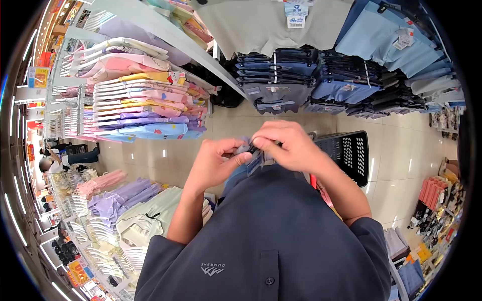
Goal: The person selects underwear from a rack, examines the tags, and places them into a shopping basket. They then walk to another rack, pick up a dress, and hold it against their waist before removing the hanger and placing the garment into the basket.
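Note:
Both hands meet in front of the chest. My left hand [219,163] pinches the left side of a small bunch of grey-blue fabric [243,148]. My right hand [285,145] is closed at the same spot, its thumb and fingers on a small dark piece [253,149] that looks like a clip. A clear plastic strip or tag [254,164] hangs just below the fingers. Most of the held item is hidden by the hands and the dark shirt [271,226].
A black basket [362,158] stands right of my right forearm. Racks hold children's clothes [140,100] at the left and folded jeans [273,83] ahead. Light tops [145,218] hang lower left. A person [55,163] is at the far left.

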Available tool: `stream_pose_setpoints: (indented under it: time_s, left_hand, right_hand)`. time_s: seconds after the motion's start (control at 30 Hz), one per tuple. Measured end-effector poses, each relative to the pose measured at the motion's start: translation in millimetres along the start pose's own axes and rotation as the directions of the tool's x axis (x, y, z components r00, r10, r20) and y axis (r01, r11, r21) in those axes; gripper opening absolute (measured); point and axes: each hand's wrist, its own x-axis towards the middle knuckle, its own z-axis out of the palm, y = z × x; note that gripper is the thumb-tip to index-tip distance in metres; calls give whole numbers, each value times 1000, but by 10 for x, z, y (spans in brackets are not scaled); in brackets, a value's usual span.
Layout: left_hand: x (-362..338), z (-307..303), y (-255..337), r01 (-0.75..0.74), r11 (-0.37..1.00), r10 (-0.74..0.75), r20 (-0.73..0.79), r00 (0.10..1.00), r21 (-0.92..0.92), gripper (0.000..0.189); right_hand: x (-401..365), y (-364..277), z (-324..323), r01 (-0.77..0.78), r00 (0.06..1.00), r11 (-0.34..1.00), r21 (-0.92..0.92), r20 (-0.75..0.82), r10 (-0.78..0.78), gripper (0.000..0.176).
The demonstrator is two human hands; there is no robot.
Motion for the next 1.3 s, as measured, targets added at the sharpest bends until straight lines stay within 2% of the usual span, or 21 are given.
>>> stream_pose_setpoints:
  time_s: [0.03,0.07,0.1,0.17,0.23,0.3,0.37,0.4,0.43,0.5,0.53,0.63,0.7,0.77,0.9,1.03,1.1,1.17,1.23,1.27,1.3]
  left_hand:
    - [-33,-39,18,-9,1000,9,-6,1000,-4,21]
    - [-71,-104,69,-49,999,49,-14,999,-6,19]
    - [-108,-180,104,-94,996,94,-25,995,-7,18]
    - [-212,-395,114,-145,988,145,2,989,-56,17]
    - [-325,-577,64,-199,975,202,25,979,-100,16]
    - [-425,-713,-69,-141,886,104,-109,989,-442,18]
    - [-494,-914,-298,-203,850,129,-181,975,-487,19]
    - [-531,-1026,-419,-231,818,90,-279,956,-527,19]
    - [-587,-1117,-514,-256,783,37,-369,929,-566,19]
    - [-674,-1301,-659,-264,766,1,-410,912,-587,18]
    - [-734,-1395,-748,-251,741,-44,-418,907,-623,15]
    - [-922,-1625,-1191,-232,712,-89,-414,906,-662,12]
    - [-1019,-1726,-1406,-193,714,-133,-402,906,-673,12]
    - [-1095,-1773,-1548,-238,685,-127,-434,892,-689,13]
    - [-1262,-1947,-1803,-226,672,-153,-431,889,-706,13]
    - [-1393,-2058,-1980,-204,654,-169,-403,899,-728,16]
    - [-1449,-2110,-2086,-158,650,-186,-357,915,-744,17]
    - [-1491,-2129,-2145,-115,646,-201,-313,928,-754,18]
    - [-1519,-2107,-2138,-46,887,-188,-450,873,-459,29]
    - [-1540,-2080,-2081,-41,884,-196,-450,871,-465,29]
    - [-1538,-2061,-1848,-89,994,108,-605,789,62,36]
  right_hand:
    - [57,-21,-118,72,996,996,-49,65,-69,18]
    - [108,-82,-240,31,994,999,-18,101,-29,19]
    - [153,-138,-379,-107,979,993,53,179,96,19]
    - [243,2,-492,-194,940,957,215,321,119,22]
    - [356,224,-357,-248,874,928,276,477,92,32]
    - [441,251,22,-283,839,866,412,544,16,36]
    - [377,500,323,-532,721,694,486,689,70,43]
    - [434,165,357,-402,778,898,181,584,231,46]
    - [377,12,418,-314,865,949,-29,403,298,36]
    - [283,337,657,-452,869,799,397,400,293,21]
    - [308,357,680,-500,846,762,412,422,327,16]
    - [293,161,854,-513,858,769,383,199,473,22]
    - [347,-36,942,-487,871,818,305,112,478,27]
    - [346,-120,1055,-370,924,912,176,-31,381,30]
    - [300,-199,1283,-291,946,924,248,-72,317,31]
    - [349,-257,1461,-308,935,949,65,-162,315,25]
    - [412,-428,1606,-293,939,951,97,-159,305,29]
    - [478,-585,1739,-328,899,884,333,-177,400,31]
    - [520,-696,1846,-338,895,871,355,-165,415,31]
    - [519,-722,1891,-344,890,858,382,-157,427,31]
    - [514,-719,1931,-348,890,856,382,-151,430,31]
